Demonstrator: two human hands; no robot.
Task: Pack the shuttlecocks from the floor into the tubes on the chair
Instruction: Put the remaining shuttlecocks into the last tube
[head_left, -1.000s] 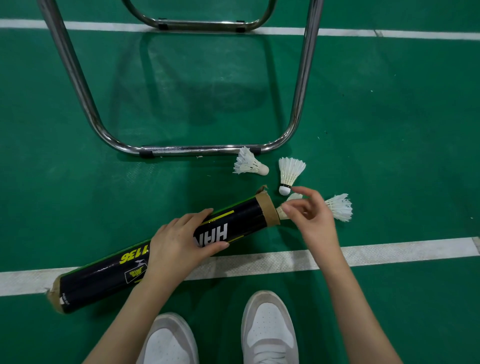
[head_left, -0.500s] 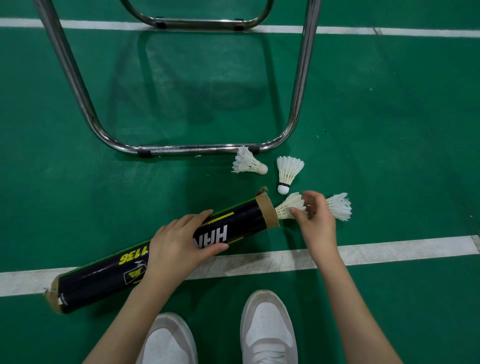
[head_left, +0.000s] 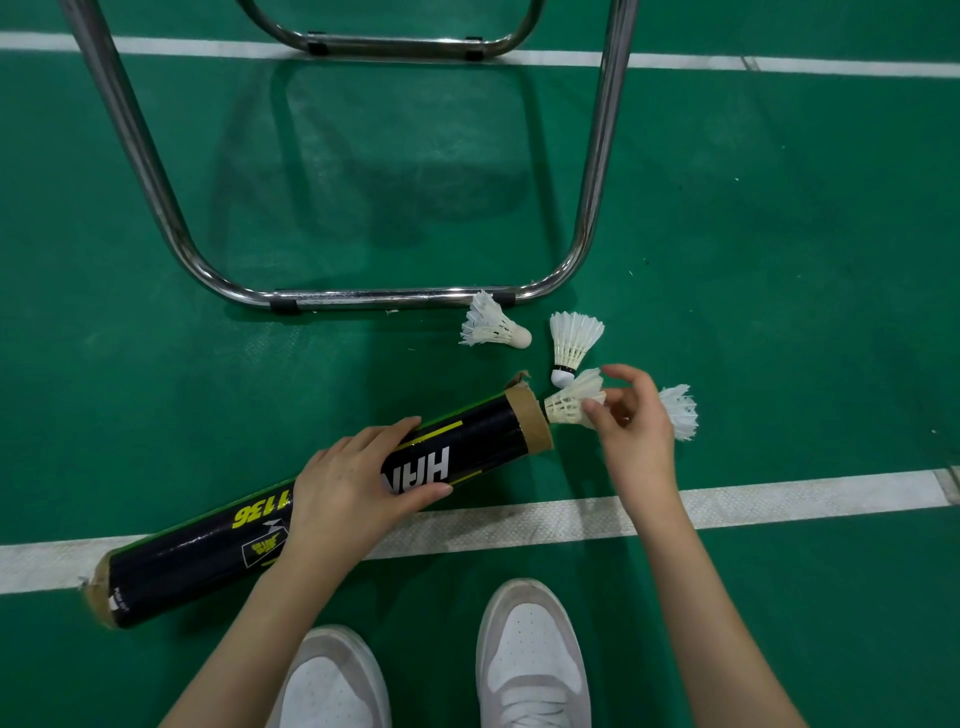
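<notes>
1. The black tube (head_left: 322, 499) is seen lying on the green floor (head_left: 779, 260), its open cardboard mouth pointed toward 2 o'clock. It is steadied by the left hand (head_left: 358, 483), whose fingers are curled over the barrel in a hold.

2. A shuttlecock (head_left: 571, 402) is found with its cork end at the tube mouth and its feathers still outside. It is pinched at the skirt by the fingertips of the right hand (head_left: 631, 421).

3. Compared with one second ago, the shuttlecock is noted as having been brought closer into line with the opening; the feathers, formerly mostly hidden by the hand, are now exposed. Half a second ago the right hand was closed more flatly over them; the upper fingers are now lifted and spread.

4. The tube and left hand are recorded as unchanged in position across all frames.

5. Judgement: insertion is under way but not completed; a push along the tube's axis is thought to be needed.

6. Three shuttlecocks remain unpacked on the floor: one (head_left: 491, 330) at 11 o'clock of the tube mouth beside the chair frame (head_left: 395, 299), one (head_left: 574, 340) at 12 o'clock, and one (head_left: 680, 413) partly hidden at 3 o'clock behind the right hand.

7. White shoes (head_left: 530, 660) are noted at 6 o'clock.
</notes>
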